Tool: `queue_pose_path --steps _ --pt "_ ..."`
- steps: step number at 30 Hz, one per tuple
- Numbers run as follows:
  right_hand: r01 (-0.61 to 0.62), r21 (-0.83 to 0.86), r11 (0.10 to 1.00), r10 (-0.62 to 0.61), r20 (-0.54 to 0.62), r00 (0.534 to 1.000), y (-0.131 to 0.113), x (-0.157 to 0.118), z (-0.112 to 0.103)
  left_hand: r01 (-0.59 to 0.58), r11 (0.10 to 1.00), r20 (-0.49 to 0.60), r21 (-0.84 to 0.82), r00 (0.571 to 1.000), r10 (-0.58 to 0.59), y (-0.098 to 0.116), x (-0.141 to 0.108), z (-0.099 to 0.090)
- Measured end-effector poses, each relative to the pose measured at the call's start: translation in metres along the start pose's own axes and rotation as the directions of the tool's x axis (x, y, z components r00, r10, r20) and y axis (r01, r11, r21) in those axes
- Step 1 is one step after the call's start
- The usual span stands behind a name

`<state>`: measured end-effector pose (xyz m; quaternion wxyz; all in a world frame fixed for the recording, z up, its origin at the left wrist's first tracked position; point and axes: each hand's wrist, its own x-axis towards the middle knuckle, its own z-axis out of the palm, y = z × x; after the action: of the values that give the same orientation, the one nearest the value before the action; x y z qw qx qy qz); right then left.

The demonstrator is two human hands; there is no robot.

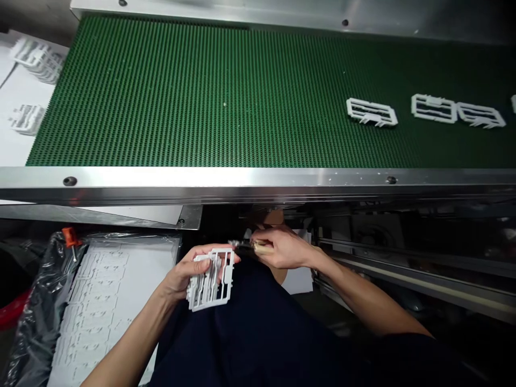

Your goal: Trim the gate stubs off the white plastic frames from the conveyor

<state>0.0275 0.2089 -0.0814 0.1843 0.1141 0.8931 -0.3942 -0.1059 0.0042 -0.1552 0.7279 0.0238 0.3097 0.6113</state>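
Note:
My left hand (193, 270) is closed around several white plastic frames (212, 285), held together in a stack above my lap, thumb on top. The outermost frame shows its open slots toward the camera. To the right, my right hand (280, 247) grips a small hand tool (260, 248) with pale handles. Its dark metal end points left, close to the fingertips of my left hand and the upper edge of the frames. Whether the tool touches a frame cannot be made out.
A green conveyor belt (201, 97) with a metal rail (242, 177) runs across in front. Several white frames (371, 112) lie on its right part. White stacks (27, 118) stand at the far left. Below left, a plastic-lined box (92, 301) holds rows of white parts beside an orange-handled object (70, 236).

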Motion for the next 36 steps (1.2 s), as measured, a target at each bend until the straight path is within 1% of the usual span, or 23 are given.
queue_pose_path --steps 2,4,6,7,9,11,12,14,16,19,24,27,29,31,33,34,35,36 --pt "-0.052 0.197 0.979 0.076 -0.113 0.991 0.001 0.006 0.010 -0.053 0.997 -0.085 -0.055 0.995 0.049 0.002 0.001 -0.001" --pt "-0.083 0.368 0.926 0.149 -0.156 0.976 0.001 0.010 0.021 -0.106 0.991 -0.151 -0.080 0.984 0.093 0.003 0.001 -0.002" --pt "-0.094 0.514 0.853 0.183 -0.125 0.975 -0.001 0.012 0.034 -0.144 0.985 -0.183 -0.095 0.975 0.125 0.004 0.000 -0.003" --pt "-0.096 0.590 0.802 0.189 -0.098 0.977 -0.003 0.012 0.041 -0.157 0.982 -0.187 -0.102 0.973 0.136 0.004 -0.001 -0.004" --pt "-0.103 0.736 0.670 0.190 -0.036 0.981 -0.009 0.012 0.054 -0.181 0.977 -0.186 -0.111 0.970 0.158 0.002 -0.002 -0.005" --pt "-0.085 0.834 0.546 0.157 -0.001 0.988 -0.017 0.013 0.064 -0.203 0.972 -0.186 -0.114 0.966 0.180 0.000 -0.004 -0.005" --pt "-0.061 0.861 0.506 0.128 -0.005 0.992 -0.021 0.013 0.069 -0.211 0.971 -0.188 -0.116 0.964 0.187 -0.002 -0.004 -0.004" --pt "-0.007 0.881 0.473 0.080 -0.035 0.996 -0.028 0.014 0.075 -0.226 0.966 -0.195 -0.124 0.960 0.200 -0.005 -0.005 -0.003" --pt "0.031 0.877 0.480 0.075 -0.076 0.994 -0.032 0.015 0.079 -0.247 0.960 -0.212 -0.134 0.953 0.215 -0.008 -0.006 -0.001" --pt "0.060 0.859 0.508 0.114 -0.137 0.984 -0.030 0.017 0.081 -0.288 0.946 -0.243 -0.147 0.938 0.248 -0.011 -0.008 0.001" --pt "0.052 0.882 0.469 0.141 -0.133 0.981 -0.018 0.018 0.074 -0.326 0.933 -0.284 -0.151 0.919 0.275 -0.014 -0.016 0.004" --pt "0.051 0.860 0.507 0.147 -0.145 0.979 -0.016 0.016 0.068 -0.323 0.934 -0.300 -0.150 0.916 0.268 -0.017 -0.019 0.004" --pt "0.034 0.812 0.582 0.157 -0.153 0.976 -0.021 0.014 0.065 -0.339 0.930 -0.314 -0.140 0.906 0.283 -0.019 -0.018 0.005" --pt "-0.008 0.691 0.723 0.177 -0.173 0.969 -0.028 0.011 0.064 -0.374 0.923 -0.357 -0.095 0.878 0.319 -0.021 -0.013 0.010" --pt "-0.058 0.507 0.860 0.176 -0.189 0.966 -0.034 0.011 0.066 -0.406 0.914 -0.433 -0.014 0.826 0.360 -0.022 -0.007 0.018" --pt "-0.072 0.431 0.900 0.167 -0.188 0.968 -0.036 0.012 0.067 -0.414 0.910 -0.477 0.026 0.795 0.375 -0.022 -0.004 0.022" --pt "-0.074 0.391 0.917 0.156 -0.184 0.970 -0.035 0.013 0.069 -0.418 0.907 -0.516 0.054 0.766 0.384 -0.022 -0.001 0.027" --pt "-0.063 0.398 0.915 0.143 -0.175 0.974 -0.034 0.015 0.071 -0.421 0.905 -0.547 0.068 0.742 0.387 -0.022 0.001 0.031"
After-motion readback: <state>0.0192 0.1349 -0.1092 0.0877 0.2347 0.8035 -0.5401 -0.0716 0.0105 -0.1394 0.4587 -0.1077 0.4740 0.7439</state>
